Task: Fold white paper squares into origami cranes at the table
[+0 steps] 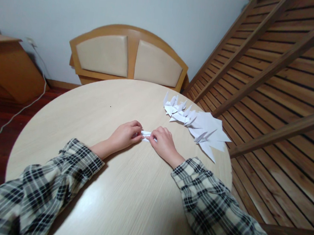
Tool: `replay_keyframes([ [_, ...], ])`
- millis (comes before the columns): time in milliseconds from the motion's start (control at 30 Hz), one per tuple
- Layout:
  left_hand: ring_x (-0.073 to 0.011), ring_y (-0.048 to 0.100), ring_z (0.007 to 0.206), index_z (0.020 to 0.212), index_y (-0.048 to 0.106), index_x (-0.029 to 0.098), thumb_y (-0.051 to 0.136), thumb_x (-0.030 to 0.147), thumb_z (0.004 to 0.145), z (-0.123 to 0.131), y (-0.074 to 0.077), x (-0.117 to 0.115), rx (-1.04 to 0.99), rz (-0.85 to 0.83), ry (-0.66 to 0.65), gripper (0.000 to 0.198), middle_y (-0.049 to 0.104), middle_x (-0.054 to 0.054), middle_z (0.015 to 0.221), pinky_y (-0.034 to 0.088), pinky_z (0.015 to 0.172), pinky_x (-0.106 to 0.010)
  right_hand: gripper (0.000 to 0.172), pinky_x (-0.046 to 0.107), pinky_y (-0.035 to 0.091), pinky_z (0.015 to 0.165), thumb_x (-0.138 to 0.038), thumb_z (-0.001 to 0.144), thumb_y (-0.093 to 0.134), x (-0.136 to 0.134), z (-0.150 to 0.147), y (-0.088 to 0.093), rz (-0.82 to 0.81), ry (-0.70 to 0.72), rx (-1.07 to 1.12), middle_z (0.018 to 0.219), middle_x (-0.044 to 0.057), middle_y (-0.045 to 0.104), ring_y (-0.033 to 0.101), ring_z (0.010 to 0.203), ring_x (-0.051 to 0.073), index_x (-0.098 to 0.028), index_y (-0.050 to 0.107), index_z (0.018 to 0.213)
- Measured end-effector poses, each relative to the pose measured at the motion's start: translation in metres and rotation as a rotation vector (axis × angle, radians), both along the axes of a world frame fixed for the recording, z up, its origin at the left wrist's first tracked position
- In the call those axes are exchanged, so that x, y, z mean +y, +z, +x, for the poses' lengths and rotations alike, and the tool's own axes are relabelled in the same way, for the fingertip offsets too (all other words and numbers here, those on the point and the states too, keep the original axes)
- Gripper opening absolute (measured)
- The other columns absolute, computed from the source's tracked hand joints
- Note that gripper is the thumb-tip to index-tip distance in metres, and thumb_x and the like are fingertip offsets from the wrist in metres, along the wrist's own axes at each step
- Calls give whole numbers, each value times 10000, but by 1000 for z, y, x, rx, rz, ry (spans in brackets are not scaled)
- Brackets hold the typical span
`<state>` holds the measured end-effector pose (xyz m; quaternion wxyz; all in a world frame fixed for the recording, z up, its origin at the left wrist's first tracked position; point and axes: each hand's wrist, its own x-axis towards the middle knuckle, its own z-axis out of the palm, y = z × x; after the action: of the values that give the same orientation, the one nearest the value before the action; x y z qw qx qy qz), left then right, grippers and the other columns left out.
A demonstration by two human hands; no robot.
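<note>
A small folded piece of white paper (145, 134) lies on the round pale wooden table (96, 111), pinched at both ends. My left hand (125, 134) grips its left end with curled fingers. My right hand (162, 140) presses and pinches its right end. Most of the paper is hidden under my fingers. Both arms wear checked sleeves.
A pile of folded white paper shapes and flat sheets (195, 123) lies at the table's right edge. A wooden chair with beige pads (129, 56) stands behind the table. Wooden slatted boards (283, 89) lean at the right. A wooden cabinet (8, 64) and a white cable (11, 117) are at the left.
</note>
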<state>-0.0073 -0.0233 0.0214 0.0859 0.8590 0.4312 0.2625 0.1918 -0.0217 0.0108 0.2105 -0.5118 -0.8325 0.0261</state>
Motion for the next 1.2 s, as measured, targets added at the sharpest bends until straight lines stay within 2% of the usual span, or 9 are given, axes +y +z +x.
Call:
replay_keyframes([
  [267,-163,547,734,880,608,170,613,259,837,1,0,0,-30,-22,16,99,595,-50,873,439,653,-283,182,322,327,747,-299,910,540,-2,-1,-1,18,-4,-23,903,61,588,489,883,204,-190,625,791],
  [767,-170,571,805,838,621,166,558,178,843,-1,-2,1,-34,-42,-65,64,619,-68,943,471,741,-313,154,325,322,742,-285,890,562,-2,-1,-2,15,-8,-27,911,64,586,483,888,214,-191,599,774],
  [900,-175,561,811,874,615,174,546,162,842,-1,-3,2,-26,-12,-72,77,610,-62,920,465,741,-316,90,331,324,750,-281,886,565,-4,-3,-1,26,-14,-6,931,58,594,490,896,217,-193,559,870],
  [1000,-186,561,854,880,618,179,540,148,845,-1,-4,2,-31,7,-101,91,612,-66,935,464,776,-330,111,339,323,769,-278,890,557,-6,-4,0,34,-23,-8,976,61,599,492,922,224,-190,524,949],
  [1200,-193,572,894,899,652,186,540,143,851,-2,-5,2,-47,6,-125,130,617,-70,969,470,812,-349,105,356,309,795,-271,910,514,-8,-5,-2,46,-18,-66,1011,76,592,481,963,240,-198,512,985],
])
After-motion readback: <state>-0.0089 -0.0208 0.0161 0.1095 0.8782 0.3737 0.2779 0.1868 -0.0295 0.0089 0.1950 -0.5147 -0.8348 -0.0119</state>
